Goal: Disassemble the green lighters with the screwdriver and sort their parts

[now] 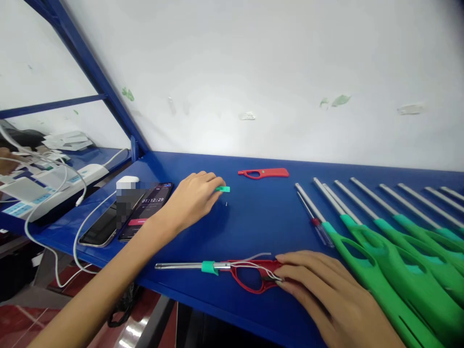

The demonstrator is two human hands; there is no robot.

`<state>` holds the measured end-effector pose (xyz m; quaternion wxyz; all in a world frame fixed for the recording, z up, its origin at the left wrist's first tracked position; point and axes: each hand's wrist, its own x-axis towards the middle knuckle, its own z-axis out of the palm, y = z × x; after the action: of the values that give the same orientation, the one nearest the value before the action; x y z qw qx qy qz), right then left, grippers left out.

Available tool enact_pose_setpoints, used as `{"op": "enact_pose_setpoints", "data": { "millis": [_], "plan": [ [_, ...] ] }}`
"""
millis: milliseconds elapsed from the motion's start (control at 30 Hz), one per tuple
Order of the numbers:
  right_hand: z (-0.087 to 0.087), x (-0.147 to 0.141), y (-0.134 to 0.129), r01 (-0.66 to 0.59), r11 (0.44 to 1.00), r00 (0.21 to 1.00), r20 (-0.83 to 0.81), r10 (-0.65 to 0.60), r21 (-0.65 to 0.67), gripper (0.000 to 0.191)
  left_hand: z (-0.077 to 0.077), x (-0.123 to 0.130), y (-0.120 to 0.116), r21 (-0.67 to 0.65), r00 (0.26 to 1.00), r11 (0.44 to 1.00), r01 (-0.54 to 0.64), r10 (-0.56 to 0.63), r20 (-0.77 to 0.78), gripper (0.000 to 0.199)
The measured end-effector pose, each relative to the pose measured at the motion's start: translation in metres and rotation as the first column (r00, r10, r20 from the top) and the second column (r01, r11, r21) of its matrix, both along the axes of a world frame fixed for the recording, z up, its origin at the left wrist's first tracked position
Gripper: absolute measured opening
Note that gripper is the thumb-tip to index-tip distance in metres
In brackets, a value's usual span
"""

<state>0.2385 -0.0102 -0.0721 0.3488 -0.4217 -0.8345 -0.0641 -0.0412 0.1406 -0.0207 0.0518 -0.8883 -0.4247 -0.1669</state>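
My left hand (194, 195) reaches over the table's middle, with thumb and fingers pinched on a small green plastic piece (225, 189). Just below it lies a tiny screw-like bit (226, 204). Near the front edge, my right hand (322, 292) is closed over the handle end of an opened red gas lighter (250, 290), whose palm-side part is hidden. White wires (259, 266) run along that lighter's inside to my fingertips. Its metal tube (177, 266) points left and carries a green collar (209, 267).
Farther back lies a red lighter shell half (270, 173). Several green lighters (384, 251) line the right side, with a screwdriver (319, 227) beside them. Two phones (108, 222) (152, 208), a white case (126, 181) and cables are at left, near a power strip (54, 191).
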Motion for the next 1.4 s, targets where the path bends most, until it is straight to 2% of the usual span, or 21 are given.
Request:
{"op": "enact_pose_setpoints", "data": {
  "millis": [133, 167, 233, 300, 367, 533, 733, 933, 1167, 1400],
  "plan": [
    [-0.001, -0.001, -0.003, 0.005, 0.999, 1.0, -0.015, -0.006, -0.037, 0.035, 0.011, 0.017, -0.068, 0.013, 0.971, 0.999, -0.047, 0.042, 0.233, 0.006],
    [-0.001, -0.001, -0.004, 0.009, 0.999, 1.0, -0.024, -0.01, -0.042, 0.034, 0.01, 0.022, -0.085, -0.049, 0.935, 0.998, -0.037, 0.052, 0.351, 0.007],
    [0.0, -0.001, -0.005, 0.013, 0.998, 1.0, -0.028, -0.015, -0.064, 0.032, 0.005, 0.029, -0.115, -0.127, 0.86, 0.992, 0.01, 0.056, 0.506, 0.011],
    [0.0, -0.001, -0.007, 0.014, 0.995, 0.999, -0.027, -0.016, -0.094, 0.032, -0.004, 0.032, -0.134, -0.189, 0.839, 0.982, 0.012, 0.093, 0.536, 0.017],
    [-0.001, 0.0, -0.008, 0.006, 0.992, 1.0, -0.025, -0.009, -0.123, 0.032, -0.013, 0.032, -0.144, -0.232, 0.825, 0.972, 0.031, 0.106, 0.555, 0.02],
    [-0.002, 0.001, -0.007, 0.004, 0.992, 1.0, -0.012, -0.005, -0.123, 0.03, -0.023, 0.027, -0.143, -0.223, 0.824, 0.972, 0.076, 0.065, 0.563, 0.014],
    [0.0, -0.001, -0.007, 0.012, 0.994, 0.999, -0.039, -0.016, -0.107, 0.033, -0.029, 0.028, -0.141, -0.088, 0.858, 0.989, 0.122, -0.061, 0.51, 0.017],
    [0.001, -0.001, -0.007, 0.001, 0.989, 0.999, -0.033, -0.006, -0.145, 0.031, -0.031, 0.031, -0.141, -0.092, 0.891, 0.989, 0.115, -0.062, 0.45, 0.017],
    [0.003, -0.001, -0.007, -0.002, 0.982, 0.999, -0.045, -0.006, -0.189, 0.032, -0.019, 0.049, -0.11, -0.167, 0.94, 0.965, 0.2, -0.141, 0.312, 0.029],
    [0.001, -0.001, -0.007, 0.005, 0.987, 0.999, -0.039, -0.011, -0.162, 0.025, -0.019, 0.068, -0.084, -0.234, 0.951, 0.927, 0.292, -0.256, 0.173, 0.021]
  ]
}}
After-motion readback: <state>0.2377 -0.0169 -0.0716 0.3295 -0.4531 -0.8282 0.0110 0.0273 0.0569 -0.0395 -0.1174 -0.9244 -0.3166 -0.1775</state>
